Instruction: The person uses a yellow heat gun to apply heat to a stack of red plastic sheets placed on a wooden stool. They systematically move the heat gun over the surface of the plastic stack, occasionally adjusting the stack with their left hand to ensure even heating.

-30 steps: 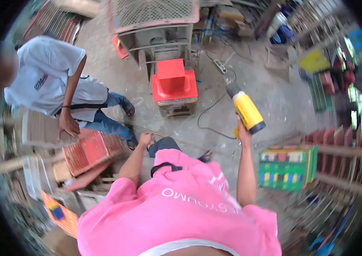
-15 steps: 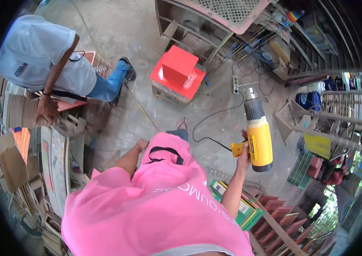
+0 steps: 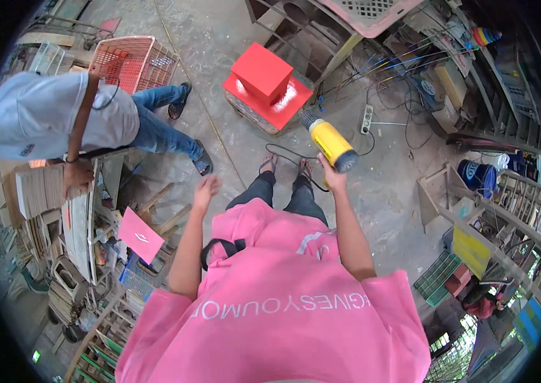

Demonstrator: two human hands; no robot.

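A yellow heat gun (image 3: 330,142) is in the grip of my right hand (image 3: 333,176), its grey nozzle aimed up and left at the red block-shaped piece (image 3: 264,71). That piece stands on a flat red board (image 3: 295,102) set on a low stand; the nozzle is close to the board's near right corner, and I cannot tell if they touch. A dark cord (image 3: 283,150) runs from the gun along the floor. My left hand (image 3: 207,189) hovers over the floor in front of my body, empty, its fingers apart and a little blurred.
At left a person (image 3: 92,121) in a light shirt rests a hand on stacked boards (image 3: 37,195). Behind them stands a pinkish-red plastic crate (image 3: 136,54). A power strip (image 3: 365,119) lies right of the gun. Wooden racks and a blue bucket (image 3: 476,174) stand at right.
The heat gun has moved left and tilted toward the red piece. My left hand has come forward, away from my shirt. The other person has stepped, legs now wider apart.
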